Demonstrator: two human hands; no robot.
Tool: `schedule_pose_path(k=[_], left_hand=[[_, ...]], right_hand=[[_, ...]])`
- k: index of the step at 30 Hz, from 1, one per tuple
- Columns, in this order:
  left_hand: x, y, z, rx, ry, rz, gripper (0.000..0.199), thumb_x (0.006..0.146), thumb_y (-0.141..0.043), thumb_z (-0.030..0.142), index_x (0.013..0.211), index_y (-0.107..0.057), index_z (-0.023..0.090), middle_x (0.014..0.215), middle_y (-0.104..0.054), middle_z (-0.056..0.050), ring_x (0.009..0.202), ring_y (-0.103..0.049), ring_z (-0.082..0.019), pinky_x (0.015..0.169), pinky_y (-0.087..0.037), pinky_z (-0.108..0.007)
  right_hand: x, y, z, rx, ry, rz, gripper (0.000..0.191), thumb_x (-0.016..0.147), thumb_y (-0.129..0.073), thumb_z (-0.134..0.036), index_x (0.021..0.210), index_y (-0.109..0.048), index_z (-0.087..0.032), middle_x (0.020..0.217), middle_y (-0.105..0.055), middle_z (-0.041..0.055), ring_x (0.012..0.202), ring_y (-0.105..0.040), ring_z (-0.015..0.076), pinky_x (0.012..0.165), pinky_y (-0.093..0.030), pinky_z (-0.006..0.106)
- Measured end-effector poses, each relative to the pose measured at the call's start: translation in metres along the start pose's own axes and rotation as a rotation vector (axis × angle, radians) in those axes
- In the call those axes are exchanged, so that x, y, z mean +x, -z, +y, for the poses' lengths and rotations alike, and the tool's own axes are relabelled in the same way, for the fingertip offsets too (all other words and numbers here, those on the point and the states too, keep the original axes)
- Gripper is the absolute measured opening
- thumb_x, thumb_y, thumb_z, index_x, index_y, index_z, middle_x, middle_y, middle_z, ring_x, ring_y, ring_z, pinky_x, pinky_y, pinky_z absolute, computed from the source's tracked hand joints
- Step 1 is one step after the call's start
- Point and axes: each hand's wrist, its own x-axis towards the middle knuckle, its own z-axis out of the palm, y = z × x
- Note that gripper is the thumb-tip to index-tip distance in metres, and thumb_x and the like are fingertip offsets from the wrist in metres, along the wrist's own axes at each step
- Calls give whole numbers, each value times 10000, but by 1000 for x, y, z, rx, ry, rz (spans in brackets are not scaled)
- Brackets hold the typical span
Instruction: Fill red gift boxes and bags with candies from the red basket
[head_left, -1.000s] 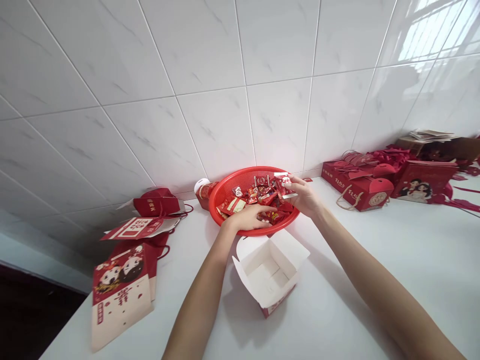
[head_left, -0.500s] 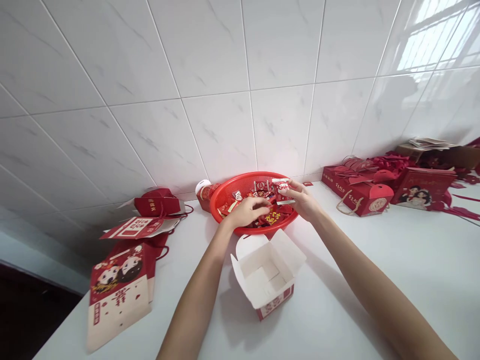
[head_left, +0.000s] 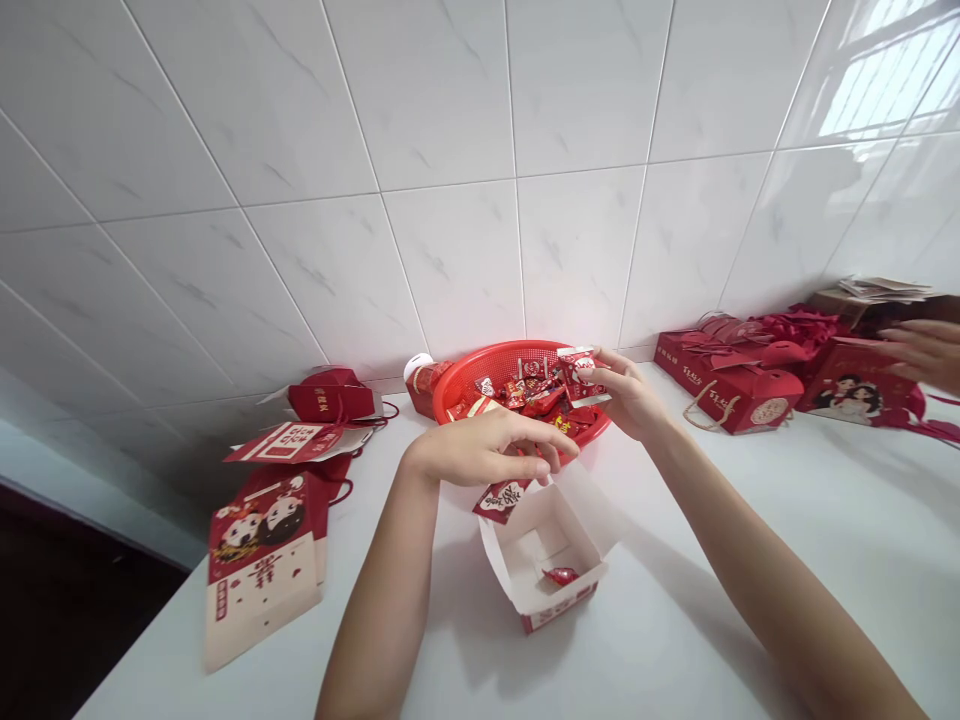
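Note:
My right hand [head_left: 630, 395] pinches a red-and-white candy packet [head_left: 579, 378] over the right side of a red plastic basket [head_left: 517, 350]. Wrapped candies [head_left: 544, 400], mostly red, fill the basket. Over the back edge of a small open box [head_left: 517, 585], white inside, hovers my left hand [head_left: 502, 445], palm down with its fingers apart and nothing visible in them. One red wrapped candy [head_left: 560, 576] lies on the box floor. Below the left hand shows a red piece with a white heart-shaped print [head_left: 501, 500]; I cannot tell whether it is a packet or part of the box.
Red gift bags [head_left: 262, 570] and folded cartons [head_left: 330, 395] lie at the left. A small red box [head_left: 424, 380] stands behind the basket. At the right are red handled boxes [head_left: 750, 395] and a bag with a printed couple [head_left: 847, 390]. Another person's hand [head_left: 930, 350] reaches in there.
My left hand has moved from the basket's candies toward me, above the box. A red candy now lies inside the box. Another person's hand has appeared at the right edge.

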Motion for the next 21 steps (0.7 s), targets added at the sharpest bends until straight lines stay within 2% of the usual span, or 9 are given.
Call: schedule_pose_path(k=[3, 7, 10, 13, 15, 17, 21], left_hand=[[-1, 0, 1, 75, -14, 64, 324, 880, -624, 296, 1184, -725, 245, 1013, -756, -32, 901, -693, -191, 773, -513, -245], [-10, 11, -15, 139, 73, 281, 347, 888, -595, 358, 1191, -716, 242, 1075, -749, -30, 979, -680, -212, 820, -504, -253], [-17, 21, -31, 200, 172, 416, 358, 879, -588, 407, 1160, -721, 231, 1006, -754, -33, 947, -680, -222, 788, -500, -255], [-20, 24, -41, 236, 227, 424, 375, 862, -592, 428, 1147, -723, 223, 933, -747, -24, 878, -677, -215, 727, -489, -244], [-21, 24, -42, 249, 276, 400, 392, 870, -576, 427, 1173, -712, 219, 956, -747, -28, 873, -678, -212, 702, -479, -235], [-21, 23, -40, 254, 318, 371, 388, 878, -567, 421, 1181, -708, 222, 1005, -748, -33, 900, -682, -213, 699, -472, -226], [-23, 18, -29, 256, 281, 281, 294, 840, -634, 413, 1046, -751, 239, 1008, -751, -21, 897, -679, -202, 691, -458, -214]], right_hand=[[-10, -7, -13, -44, 33, -60, 282, 669, -821, -308, 893, -678, -214, 900, -732, 22, 796, -681, 188, 670, -567, 297], [-25, -14, -27, -195, 95, -194, 271, 739, -792, -328, 952, -679, -204, 984, -732, 47, 844, -680, 187, 728, -558, 301], [-36, -22, -34, -356, 75, -389, 234, 815, -736, -337, 1000, -687, -201, 970, -720, 48, 854, -670, 183, 728, -546, 291], [-47, -30, -37, -602, 15, -589, 221, 863, -676, -338, 1048, -685, -218, 894, -718, 31, 813, -670, 183, 706, -537, 294], [-52, -34, -38, -794, 46, -581, 238, 869, -653, -327, 1088, -673, -236, 919, -724, 32, 823, -669, 193, 715, -533, 310], [-55, -34, -39, -947, 108, -493, 213, 878, -625, -326, 1070, -666, -244, 962, -720, 38, 834, -659, 199, 711, -522, 317], [-64, -28, -42, -1222, 73, -404, 171, 881, -597, -398, 856, -636, -234, 820, -691, 44, 712, -617, 197, 576, -451, 303]])
